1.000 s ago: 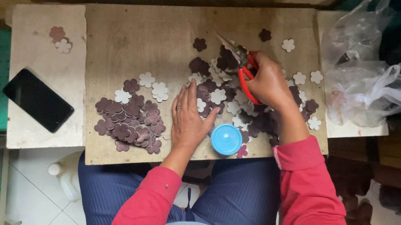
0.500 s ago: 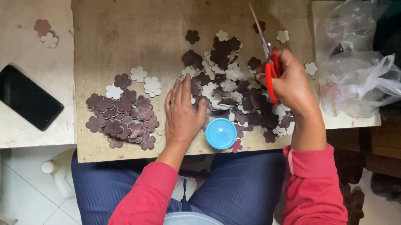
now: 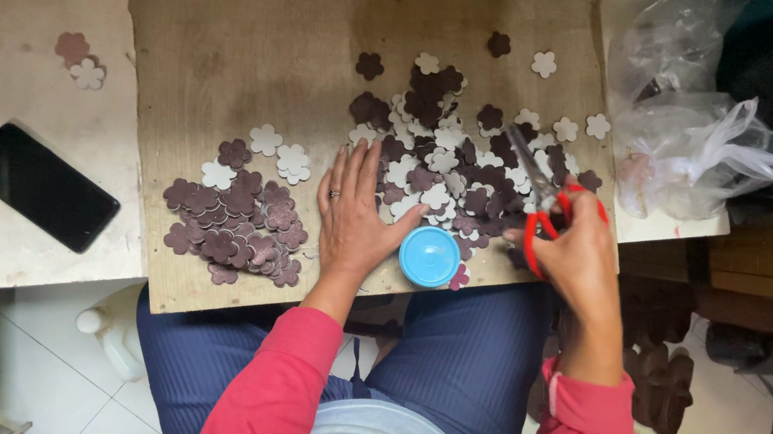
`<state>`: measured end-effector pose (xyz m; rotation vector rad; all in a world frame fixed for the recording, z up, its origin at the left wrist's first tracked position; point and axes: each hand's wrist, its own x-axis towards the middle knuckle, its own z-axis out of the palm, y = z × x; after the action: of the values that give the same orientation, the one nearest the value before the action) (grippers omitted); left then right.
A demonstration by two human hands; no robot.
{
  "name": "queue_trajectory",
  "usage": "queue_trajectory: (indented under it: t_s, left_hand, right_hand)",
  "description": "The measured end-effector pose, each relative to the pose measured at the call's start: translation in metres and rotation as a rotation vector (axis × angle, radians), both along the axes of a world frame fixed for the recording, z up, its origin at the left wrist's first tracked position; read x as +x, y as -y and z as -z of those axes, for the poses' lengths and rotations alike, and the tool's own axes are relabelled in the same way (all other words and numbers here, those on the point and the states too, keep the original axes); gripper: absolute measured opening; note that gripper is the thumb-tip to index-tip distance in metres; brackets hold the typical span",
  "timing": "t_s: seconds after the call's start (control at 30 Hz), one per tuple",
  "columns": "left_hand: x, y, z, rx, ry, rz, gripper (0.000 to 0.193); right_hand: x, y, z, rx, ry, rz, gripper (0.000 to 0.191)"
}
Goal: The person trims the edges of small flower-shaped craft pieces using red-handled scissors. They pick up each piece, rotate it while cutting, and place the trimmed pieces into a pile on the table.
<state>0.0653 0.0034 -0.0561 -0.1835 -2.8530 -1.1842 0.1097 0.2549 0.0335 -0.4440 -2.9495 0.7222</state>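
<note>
My left hand (image 3: 355, 212) lies flat, fingers spread, on a wooden board (image 3: 221, 53) across my lap, its fingertips at the edge of a loose spread of maroon and white flower-shaped cutouts (image 3: 452, 157). My right hand (image 3: 579, 252) grips red-handled scissors (image 3: 541, 198), blades pointing up-left over those cutouts. A round blue lid (image 3: 429, 256) sits between my hands at the board's near edge. A tighter heap of maroon flower cutouts (image 3: 235, 224) lies left of my left hand.
A black phone (image 3: 41, 185) rests on a pale side board (image 3: 43, 42) at the left, with two cutouts (image 3: 80, 61) near its far end. Crumpled clear plastic bags (image 3: 696, 136) sit at the right. A white bottle (image 3: 106, 335) stands on the tiled floor.
My right hand has dropped toward the board's near edge, and the scissors now point up-left. The view has shifted, and my left hand stays flat beside the lid.
</note>
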Motion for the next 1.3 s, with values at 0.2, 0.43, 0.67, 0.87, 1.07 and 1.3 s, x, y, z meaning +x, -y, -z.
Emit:
queue_trajectory:
  t_s: [0.2,0.43,0.67,0.87,1.07,1.3]
  left_hand:
    - [-0.004,-0.002,0.007,-0.025,-0.007,-0.017,0.094]
    - [-0.002,-0.001,0.025,-0.056,-0.039,-0.062,0.063]
    - [-0.001,-0.002,0.021,-0.036,-0.029,-0.055,0.056]
    - [-0.003,-0.002,0.019,-0.051,-0.03,-0.048,0.057]
    - [-0.005,-0.002,0.023,-0.022,-0.033,-0.052,0.056]
    - [-0.003,0.002,0.027,0.171,-0.114,-0.068,0.051]
  right_hand:
    - [-0.028,0.003,0.047,0.014,-0.173,-0.065,0.055]
    - [-0.041,0.003,0.021,-0.258,-0.141,0.155,0.046]
    - [0.015,0.015,-0.009,-0.27,0.111,-0.161,0.06]
    - [0.033,0.032,0.03,-0.212,0.084,-0.17,0.052]
    - [0.002,0.0,0.048,-0.056,-0.133,0.086,0.04]
    - [-0.02,-0.057,0.049,0.179,-0.15,0.017,0.039]
